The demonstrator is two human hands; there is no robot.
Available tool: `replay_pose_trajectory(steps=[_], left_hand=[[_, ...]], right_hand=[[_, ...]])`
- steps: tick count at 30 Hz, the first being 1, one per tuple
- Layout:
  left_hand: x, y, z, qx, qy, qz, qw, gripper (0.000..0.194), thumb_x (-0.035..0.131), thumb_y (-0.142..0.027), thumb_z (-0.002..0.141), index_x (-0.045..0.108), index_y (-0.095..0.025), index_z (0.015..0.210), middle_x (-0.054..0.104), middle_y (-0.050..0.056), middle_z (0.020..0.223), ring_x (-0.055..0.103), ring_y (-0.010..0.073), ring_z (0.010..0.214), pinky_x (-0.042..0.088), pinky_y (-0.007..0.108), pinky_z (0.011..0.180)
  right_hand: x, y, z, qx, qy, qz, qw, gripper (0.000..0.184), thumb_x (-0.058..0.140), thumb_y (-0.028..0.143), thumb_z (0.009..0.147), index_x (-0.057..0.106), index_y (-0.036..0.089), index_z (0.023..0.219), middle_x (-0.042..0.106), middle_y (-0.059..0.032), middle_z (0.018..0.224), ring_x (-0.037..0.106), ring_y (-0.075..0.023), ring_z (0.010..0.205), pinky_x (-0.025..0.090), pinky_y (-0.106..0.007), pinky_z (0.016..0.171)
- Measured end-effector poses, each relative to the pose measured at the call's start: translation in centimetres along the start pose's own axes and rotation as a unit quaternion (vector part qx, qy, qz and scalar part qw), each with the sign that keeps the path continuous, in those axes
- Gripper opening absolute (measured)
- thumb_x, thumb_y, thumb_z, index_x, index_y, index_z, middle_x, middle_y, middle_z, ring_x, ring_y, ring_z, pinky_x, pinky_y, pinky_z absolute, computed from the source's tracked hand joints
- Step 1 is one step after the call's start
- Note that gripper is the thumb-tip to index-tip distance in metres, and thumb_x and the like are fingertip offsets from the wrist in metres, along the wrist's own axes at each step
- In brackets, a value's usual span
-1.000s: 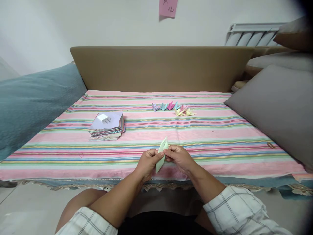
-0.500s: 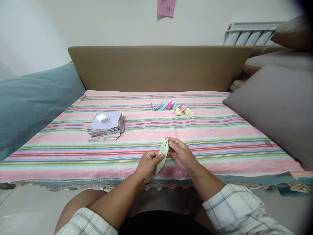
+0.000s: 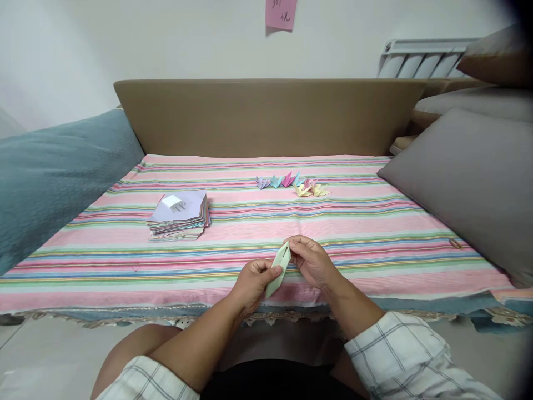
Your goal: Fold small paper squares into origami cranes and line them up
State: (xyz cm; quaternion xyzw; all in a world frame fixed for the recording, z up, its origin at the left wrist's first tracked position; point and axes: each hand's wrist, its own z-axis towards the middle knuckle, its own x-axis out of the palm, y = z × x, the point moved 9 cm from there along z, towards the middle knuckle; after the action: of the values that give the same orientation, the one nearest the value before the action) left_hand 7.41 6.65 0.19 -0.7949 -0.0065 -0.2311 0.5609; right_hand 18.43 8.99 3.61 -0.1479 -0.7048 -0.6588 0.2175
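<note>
A pale green folded origami paper (image 3: 276,280), long and pointed with a slit near its top, is held above the front part of the striped cloth. My left hand (image 3: 255,282) pinches its lower left side, the thumb lying across the face. At the upper right tip, my right hand (image 3: 311,259) has its fingers closed on the paper's edge; some of those fingertips are hidden behind it. Beyond the hands stands a group of small folded paper cranes, among them a purple one (image 3: 262,182), a magenta one (image 3: 288,179) and a yellow one (image 3: 320,190).
A stack of square paper (image 3: 179,226) sits to the left with a white plug adapter (image 3: 171,202) on top. The striped cloth (image 3: 233,255) covers the seat. Grey cushions (image 3: 466,189) lean at the right, and a blue-green armrest (image 3: 66,172) borders the left.
The green paper's upper tip has tilted slightly to the right, and my right hand's fingers have shifted along its edge. The left hand keeps its pinch.
</note>
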Motion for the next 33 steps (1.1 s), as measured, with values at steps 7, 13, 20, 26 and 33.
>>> replay_pose_trajectory(steps=[7, 13, 20, 26, 33], left_hand=[[-0.3, -0.2, 0.0, 0.012, -0.021, 0.039, 0.999, 0.037, 0.079, -0.042, 0.052, 0.055, -0.014, 0.055, 0.049, -0.005, 0.046, 0.038, 0.0055, 0.041, 0.027, 0.019, 0.042], [-0.6, -0.1, 0.1, 0.025, -0.020, 0.066, 0.997, 0.036, 0.077, -0.042, 0.056, 0.055, -0.014, 0.057, 0.047, -0.005, 0.047, 0.037, 0.0056, 0.043, 0.026, 0.019, 0.043], [-0.4, 0.0, 0.0, 0.017, -0.025, 0.058, 0.998, 0.039, 0.078, -0.045, 0.053, 0.054, -0.014, 0.055, 0.048, -0.005, 0.046, 0.038, 0.0060, 0.041, 0.027, 0.019, 0.042], [-0.9, -0.1, 0.3, 0.028, -0.048, 0.024, 0.998, 0.038, 0.078, -0.046, 0.053, 0.059, -0.013, 0.058, 0.052, -0.004, 0.048, 0.039, 0.0056, 0.041, 0.028, 0.019, 0.042], [-1.3, -0.1, 0.5, 0.040, -0.060, 0.012, 0.997, 0.035, 0.077, -0.045, 0.055, 0.063, -0.013, 0.062, 0.057, -0.002, 0.051, 0.043, 0.0068, 0.044, 0.032, 0.020, 0.045]], right_hand=[[-0.1, 0.2, -0.1, 0.000, -0.010, -0.040, 0.999, 0.023, 0.076, 0.036, 0.060, 0.064, 0.019, 0.070, 0.057, 0.0017, 0.062, 0.049, -0.0105, 0.056, 0.041, -0.025, 0.056], [-0.1, 0.4, -0.2, -0.011, -0.004, -0.054, 0.998, 0.022, 0.074, 0.036, 0.062, 0.065, 0.019, 0.070, 0.057, 0.0019, 0.061, 0.048, -0.0098, 0.055, 0.039, -0.025, 0.055], [-0.6, -0.1, -0.1, -0.025, -0.053, -0.042, 0.997, 0.023, 0.075, 0.036, 0.061, 0.060, 0.018, 0.061, 0.054, 0.0030, 0.056, 0.046, -0.0093, 0.053, 0.039, -0.025, 0.054], [0.4, -1.5, -0.3, 0.038, -0.008, -0.008, 0.999, 0.039, 0.072, 0.043, 0.065, 0.062, 0.022, 0.097, 0.062, -0.0014, 0.081, 0.057, -0.0139, 0.069, 0.047, -0.028, 0.063], [-0.1, -2.0, 0.0, 0.019, -0.023, -0.080, 0.996, 0.030, 0.072, 0.042, 0.064, 0.066, 0.017, 0.079, 0.063, -0.0005, 0.069, 0.054, -0.0117, 0.061, 0.045, -0.028, 0.063]])
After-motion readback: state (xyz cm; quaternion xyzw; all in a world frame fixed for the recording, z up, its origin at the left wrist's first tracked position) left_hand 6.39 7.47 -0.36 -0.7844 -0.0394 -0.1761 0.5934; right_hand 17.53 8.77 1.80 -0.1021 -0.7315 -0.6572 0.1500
